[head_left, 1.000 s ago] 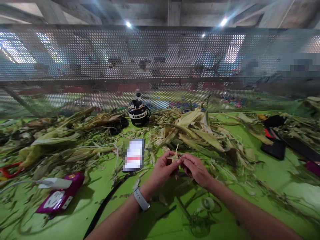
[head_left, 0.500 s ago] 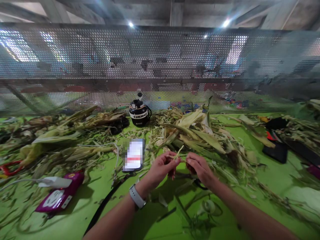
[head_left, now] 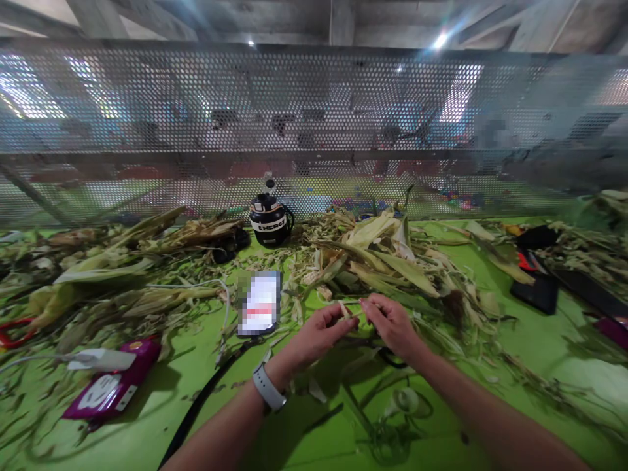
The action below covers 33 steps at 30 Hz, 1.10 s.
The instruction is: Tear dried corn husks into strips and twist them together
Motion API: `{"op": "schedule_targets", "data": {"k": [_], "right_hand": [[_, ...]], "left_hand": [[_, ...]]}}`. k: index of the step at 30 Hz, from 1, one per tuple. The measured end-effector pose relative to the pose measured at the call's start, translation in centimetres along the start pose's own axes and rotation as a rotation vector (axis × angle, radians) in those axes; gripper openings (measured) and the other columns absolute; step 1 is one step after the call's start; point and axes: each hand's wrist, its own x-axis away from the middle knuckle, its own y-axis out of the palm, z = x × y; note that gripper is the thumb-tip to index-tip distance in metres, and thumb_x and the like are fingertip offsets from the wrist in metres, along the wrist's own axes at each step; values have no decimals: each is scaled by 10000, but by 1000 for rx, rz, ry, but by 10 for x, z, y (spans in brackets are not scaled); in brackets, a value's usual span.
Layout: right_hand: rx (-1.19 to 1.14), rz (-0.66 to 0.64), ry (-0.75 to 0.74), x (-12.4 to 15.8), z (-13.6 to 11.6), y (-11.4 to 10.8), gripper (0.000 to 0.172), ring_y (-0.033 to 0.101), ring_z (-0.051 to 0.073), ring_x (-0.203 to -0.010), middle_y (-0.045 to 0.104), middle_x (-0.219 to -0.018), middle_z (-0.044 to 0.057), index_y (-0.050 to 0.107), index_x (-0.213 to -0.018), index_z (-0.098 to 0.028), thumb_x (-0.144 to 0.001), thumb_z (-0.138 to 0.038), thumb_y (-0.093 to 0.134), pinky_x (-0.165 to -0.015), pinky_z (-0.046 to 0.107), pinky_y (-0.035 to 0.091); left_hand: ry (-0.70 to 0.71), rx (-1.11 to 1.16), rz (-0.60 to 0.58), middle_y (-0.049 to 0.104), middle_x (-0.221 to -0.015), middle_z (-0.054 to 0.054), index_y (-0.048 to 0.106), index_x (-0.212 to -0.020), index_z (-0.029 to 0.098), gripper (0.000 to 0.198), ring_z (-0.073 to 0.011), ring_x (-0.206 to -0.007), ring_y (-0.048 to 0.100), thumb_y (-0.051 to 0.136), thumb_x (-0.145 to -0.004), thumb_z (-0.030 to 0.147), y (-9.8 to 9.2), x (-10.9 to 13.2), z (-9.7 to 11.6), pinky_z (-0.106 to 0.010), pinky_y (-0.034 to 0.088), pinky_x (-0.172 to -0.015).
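Note:
Between my two hands is a thin pale strip of corn husk [head_left: 345,310]. My left hand [head_left: 324,332], with a watch [head_left: 267,387] on its wrist, pinches the strip between thumb and fingers. Close by on the right, my right hand [head_left: 391,325] has its fingertips pressed together at the strip's other side; the exact grip is too small to make out fully. Beyond the hands lies a heap of dry corn husks [head_left: 377,239]. Partly hidden under my right hand is a dark loop [head_left: 392,358], perhaps a scissors handle.
A phone [head_left: 260,303] with a lit screen lies left of my hands. Behind it stands a black jug [head_left: 269,222] marked ENERGY. A purple packet-like thing [head_left: 115,383] carries a white plug. More husks [head_left: 112,261] cover the left; a dark phone [head_left: 536,291] lies right. A perforated metal screen [head_left: 314,131] closes the back.
My fingers have shifted slightly on the husk strip, and its upright end no longer sticks up. My right hand has risen a little. The whole view has moved slightly.

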Motion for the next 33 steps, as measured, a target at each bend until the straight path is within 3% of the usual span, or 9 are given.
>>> {"op": "schedule_targets", "data": {"k": [3,8,12,15,20,26,33], "right_hand": [[22,-7,-6,-3,-1,-6,363,327,103,-487,333,-514,-51,383,-568,-203,-857,-414,443,-466,227,286],[155,-68,-146,-6,-8,-12,264,490,147,-705,515,-720,7,528,-704,-186,-839,-412,515,-666,258,387],[183,-283,-105,-5,-7,-8,374,453,133,-619,479,-611,-13,479,-592,-188,-862,-445,458,-594,244,348],[101,-346,-28,-6,-4,-6,397,410,117,-575,433,-579,-29,455,-587,-186,-876,-454,408,-547,228,320],[-17,-331,19,-6,-2,-3,385,385,107,-562,418,-582,-38,455,-608,-183,-862,-469,413,-541,224,326],[143,-239,-109,-2,-3,2,346,402,113,-579,430,-586,-31,444,-605,-184,-887,-381,404,-561,232,320],[235,-138,-162,0,-5,6,336,378,119,-557,379,-570,-35,364,-591,-205,-895,-348,386,-545,236,297]], "left_hand": [[42,-43,-29,494,-663,26,613,-785,142,312,-87,-596,402,614,-766,454,-3,-1,-3,-191,327,-550],[58,-68,-112,604,-745,-26,651,-812,139,278,-135,-690,513,614,-775,412,0,-3,-12,-243,407,-668],[30,-104,-190,649,-831,-58,675,-894,156,299,-186,-783,562,635,-747,414,5,1,-6,-287,431,-748],[8,-104,-168,634,-811,-42,678,-906,165,278,-160,-722,536,597,-773,395,4,3,1,-259,425,-686],[-41,-36,-116,449,-590,25,603,-657,168,219,-101,-520,329,535,-781,335,-2,3,0,-218,281,-472],[-117,40,-15,309,-516,56,422,-516,184,239,-89,-491,262,510,-709,291,1,1,-10,-227,216,-464],[-133,-20,77,316,-476,46,442,-460,187,259,-102,-483,289,504,-677,315,7,6,-2,-244,239,-466]]}}
